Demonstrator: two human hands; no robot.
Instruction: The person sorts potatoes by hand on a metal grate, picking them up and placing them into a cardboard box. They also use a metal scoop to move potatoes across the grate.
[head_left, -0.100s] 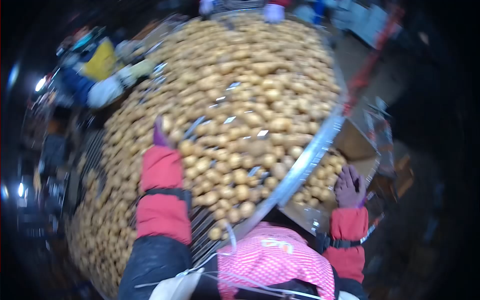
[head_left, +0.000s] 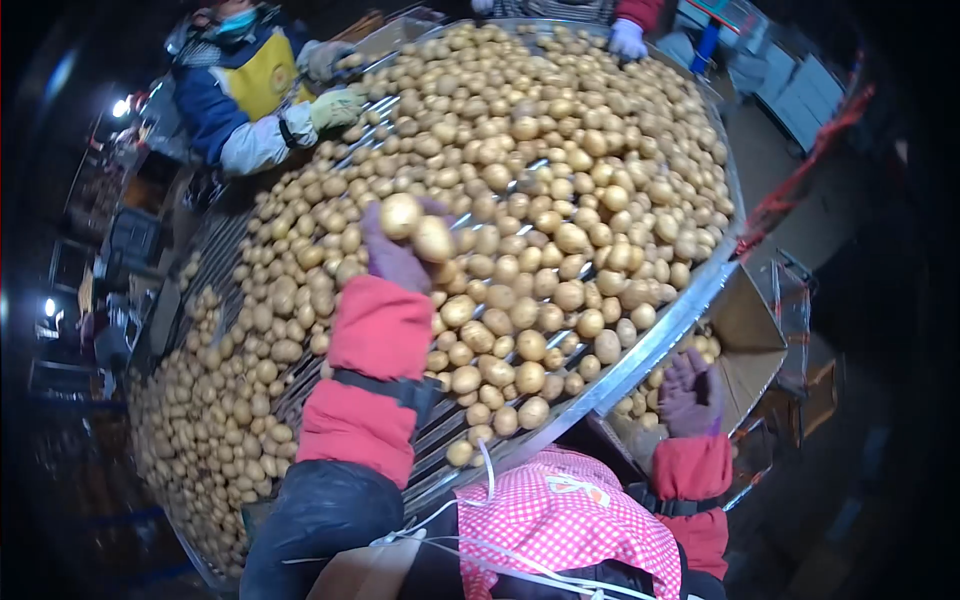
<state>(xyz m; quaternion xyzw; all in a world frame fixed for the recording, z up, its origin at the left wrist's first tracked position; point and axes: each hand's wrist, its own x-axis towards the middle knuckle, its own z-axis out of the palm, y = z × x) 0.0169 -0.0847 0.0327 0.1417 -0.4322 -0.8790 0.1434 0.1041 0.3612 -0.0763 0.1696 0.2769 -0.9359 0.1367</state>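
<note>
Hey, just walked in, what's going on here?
A person's gloved left hand holds two potatoes above many more spread over a slatted table. Their right hand is open at a cardboard box of potatoes outside the metal rim. At upper left, a co-worker's gloved hand reaches onto the table.

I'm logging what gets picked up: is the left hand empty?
No, the left hand holds two potatoes above the others.
</note>
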